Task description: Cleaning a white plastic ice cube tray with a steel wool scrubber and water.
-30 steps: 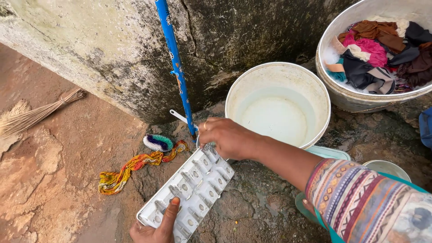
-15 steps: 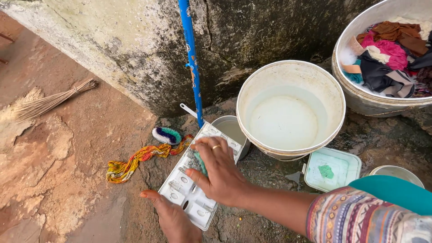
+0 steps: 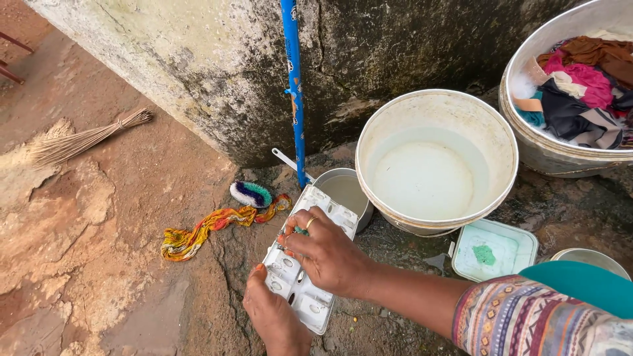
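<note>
Ice-cube tray (image 3: pixel 306 264), white and compartmented, lay tilted on the wet stone ground, its far end resting against a small steel pot (image 3: pixel 343 191) and its near end close to the bottom edge of the view. Largest of all was the stained wall (image 3: pixel 198 59) across the top, with a blue pipe (image 3: pixel 293 86) running down it to just behind the pot. To the right stood a big metal basin (image 3: pixel 547 155) heaped with clothes, and beside it a white bucket (image 3: pixel 435 161) holding water, its rim near the tray's far right corner. A pale green lidded box (image 3: pixel 494 247) sat just below the bucket. On the left the reddish floor (image 3: pixel 86 264) lay open, with only a broom (image 3: pixel 79 142) well apart, a twisted multicoloured cloth (image 3: pixel 211 227) and a striped scrub brush (image 3: pixel 250 193) near the tray's left side.

The left hand (image 3: pixel 273 316) gripped the tray's near end, fingers curled on its edge. The right hand (image 3: pixel 326 254) lay across the middle of the tray, fingers bent and pressing a small green scrubber (image 3: pixel 301 231) onto the compartments; a ring showed on one finger. Both hands touched the tray, the right above the left.
</note>
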